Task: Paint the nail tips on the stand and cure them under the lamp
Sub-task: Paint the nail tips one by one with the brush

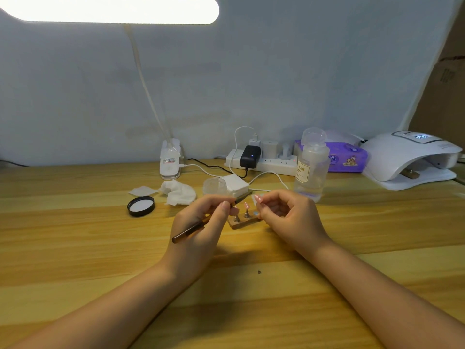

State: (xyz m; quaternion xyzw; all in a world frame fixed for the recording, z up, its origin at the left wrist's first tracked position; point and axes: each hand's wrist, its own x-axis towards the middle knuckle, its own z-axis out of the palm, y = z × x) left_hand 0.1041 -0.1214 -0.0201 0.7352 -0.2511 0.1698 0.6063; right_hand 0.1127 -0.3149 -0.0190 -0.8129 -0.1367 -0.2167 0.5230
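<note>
Your desk (75, 260) lies bare toward you, cluttered behind. Your left hand (201, 227) grips a brush (191, 229), its tip blurred. The stand (242, 221) sits between your hands, its right end hidden by your right hand (284, 215), which pinches a nail tip (257, 198). The curing lamp (412, 159) sits far right.

A pale grey-blue wall (276, 71) stands behind the striped light wooden table (75, 260); a bright white oblong light (110, 8) glows above.

1. A black lid (141, 206) is laid on the wooden table (75, 248).
2. Crumpled tissue (179, 192) is seen beside it.
3. A white power strip (261, 164) is placed by the wall.
4. A clear bottle (311, 167) is stood before a purple wipes pack (348, 159).
</note>
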